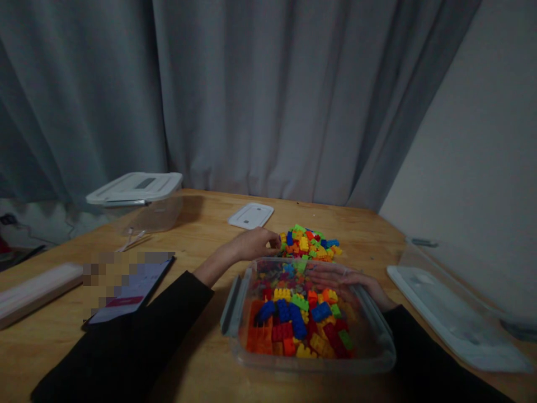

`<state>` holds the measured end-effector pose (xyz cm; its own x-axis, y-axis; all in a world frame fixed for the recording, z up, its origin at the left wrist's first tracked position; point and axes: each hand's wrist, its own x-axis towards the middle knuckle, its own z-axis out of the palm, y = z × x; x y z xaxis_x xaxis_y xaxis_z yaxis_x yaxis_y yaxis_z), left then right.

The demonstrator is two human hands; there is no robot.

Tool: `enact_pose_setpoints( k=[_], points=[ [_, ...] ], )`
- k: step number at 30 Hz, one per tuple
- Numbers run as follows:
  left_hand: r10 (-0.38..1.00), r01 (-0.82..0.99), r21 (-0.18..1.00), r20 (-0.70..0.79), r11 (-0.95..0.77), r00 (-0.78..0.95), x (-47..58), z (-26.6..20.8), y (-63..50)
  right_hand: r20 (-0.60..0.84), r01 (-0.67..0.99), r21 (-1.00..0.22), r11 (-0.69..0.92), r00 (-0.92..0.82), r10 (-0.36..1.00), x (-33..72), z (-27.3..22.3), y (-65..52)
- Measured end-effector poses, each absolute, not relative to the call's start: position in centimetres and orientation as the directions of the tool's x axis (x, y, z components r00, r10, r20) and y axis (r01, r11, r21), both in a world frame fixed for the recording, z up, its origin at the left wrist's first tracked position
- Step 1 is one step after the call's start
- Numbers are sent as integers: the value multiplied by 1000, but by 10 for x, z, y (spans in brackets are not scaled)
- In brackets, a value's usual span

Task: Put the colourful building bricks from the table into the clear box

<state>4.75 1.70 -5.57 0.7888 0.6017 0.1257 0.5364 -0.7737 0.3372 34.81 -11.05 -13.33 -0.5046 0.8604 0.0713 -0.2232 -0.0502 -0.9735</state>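
A clear plastic box (310, 366) stands before me, part filled with toy building bricks (297, 322) in red, blue, yellow, green and orange. Behind its far wall lies a loose pile of building bricks (308, 243) on the table. My left hand (260, 243) is at the pile's left edge, fingers bent, thumb apart from them; nothing shows in its grasp. My right hand (346, 278) reaches round the box's right side to behind the far wall. Its fingers are stretched out flat towards the pile, partly seen through the clear plastic.
A lidded clear box (146, 215) stands at the back left, and a white lid (251, 215) lies beyond the pile. On the left are a tablet (138, 291) and a long white box (39, 291). Another clear container (453, 313) is at right, near the wall.
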Motion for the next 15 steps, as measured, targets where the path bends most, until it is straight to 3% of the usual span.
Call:
enact_pose_setpoints(
  k=[5, 15],
  points=[
    [601, 549, 357, 44, -756, 798, 50, -77, 29, 97, -276, -959, -55, -507, 856, 351, -137, -109],
    [548, 488, 433, 17, -758, 836, 62, -100, 42, 118, -285, -957, -46, -531, 839, 351, -135, -110]
  ],
)
